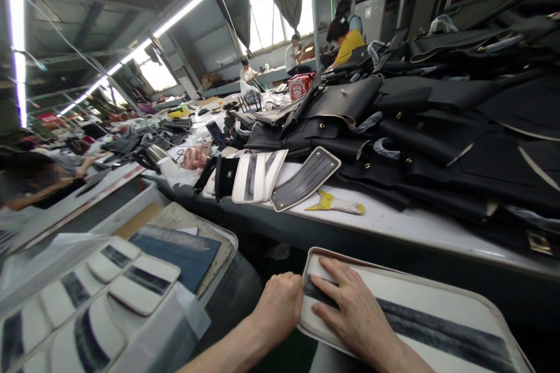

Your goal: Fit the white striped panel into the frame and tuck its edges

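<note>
The right hand lay spread, fingers apart, on a long cream panel with rounded corners and a brushed black stripe, between four and five o'clock. The left hand was curled into a fist at the panel's left end; whether it pinched the edge could not be told. Smaller striped cream panels overlapped at eight o'clock. Black leather-like pieces with gold-coloured clasps were heaped on the white worktop at two to three.

A long white tube light glares at left; daylight overexposes the far dark-curtained windows. Black leather-like pieces heaped at right show soft sheen. Near shadows are deep; wide-angle distortion and blur affect the left edge.
</note>
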A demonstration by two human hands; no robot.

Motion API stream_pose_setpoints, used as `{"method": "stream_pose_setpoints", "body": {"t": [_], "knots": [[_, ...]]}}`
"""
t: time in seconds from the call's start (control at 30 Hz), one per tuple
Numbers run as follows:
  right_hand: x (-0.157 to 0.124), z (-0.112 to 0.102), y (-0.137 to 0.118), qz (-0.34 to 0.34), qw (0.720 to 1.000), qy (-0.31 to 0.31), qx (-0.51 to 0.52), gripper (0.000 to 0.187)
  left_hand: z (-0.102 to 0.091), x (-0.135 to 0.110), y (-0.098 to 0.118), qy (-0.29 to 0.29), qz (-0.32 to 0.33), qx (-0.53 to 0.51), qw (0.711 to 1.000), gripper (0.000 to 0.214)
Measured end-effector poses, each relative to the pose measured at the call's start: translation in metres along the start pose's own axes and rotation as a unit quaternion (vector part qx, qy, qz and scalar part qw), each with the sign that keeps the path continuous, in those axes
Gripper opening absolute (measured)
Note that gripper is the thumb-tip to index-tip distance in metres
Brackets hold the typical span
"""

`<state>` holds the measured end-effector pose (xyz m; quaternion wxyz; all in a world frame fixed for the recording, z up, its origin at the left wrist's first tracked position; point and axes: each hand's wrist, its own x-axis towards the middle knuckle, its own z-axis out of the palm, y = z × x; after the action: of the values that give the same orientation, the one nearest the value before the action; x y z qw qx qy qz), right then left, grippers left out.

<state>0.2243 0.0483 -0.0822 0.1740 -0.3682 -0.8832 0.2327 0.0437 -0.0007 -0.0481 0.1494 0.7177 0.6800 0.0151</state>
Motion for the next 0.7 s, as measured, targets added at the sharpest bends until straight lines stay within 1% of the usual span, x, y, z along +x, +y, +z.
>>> {"method": "stream_pose_setpoints", "body": {"t": [0.1,0.2,0.3,0.37,0.43,0.53,0.67,0.7], "knots": [[0.000,0.001,0.001,-0.001,1.000,-0.005,-0.004,0.045,0.003,0.000,0.001,0.011,-0.014,-0.029,0.999,0.032],[0.002,0.004,0.003,-0.003,1.000,-0.004,-0.013,0.044,0.002,0.002,0.002,0.017,-0.023,-0.081,0.996,0.029],[0.003,0.006,0.005,-0.005,1.000,-0.006,-0.016,0.044,-0.001,0.002,-0.002,0.026,-0.033,-0.170,0.985,0.034],[0.002,0.006,0.005,-0.006,1.000,-0.005,-0.013,0.045,0.000,0.003,-0.008,0.025,-0.053,-0.246,0.967,0.043],[0.001,0.005,0.005,-0.010,1.000,-0.001,-0.005,0.044,0.004,0.004,-0.015,0.009,-0.085,-0.331,0.940,0.049],[0.002,0.002,0.005,-0.017,1.000,0.004,0.008,0.044,0.014,0.008,-0.024,-0.028,-0.127,-0.450,0.884,0.049],[0.005,0.007,0.011,-0.040,0.999,-0.001,-0.006,0.049,0.025,0.012,-0.028,-0.052,-0.140,-0.563,0.813,0.054],[0.006,0.011,0.013,-0.049,0.999,-0.002,-0.017,0.049,0.028,0.013,-0.028,-0.055,-0.148,-0.598,0.786,0.056]]}}
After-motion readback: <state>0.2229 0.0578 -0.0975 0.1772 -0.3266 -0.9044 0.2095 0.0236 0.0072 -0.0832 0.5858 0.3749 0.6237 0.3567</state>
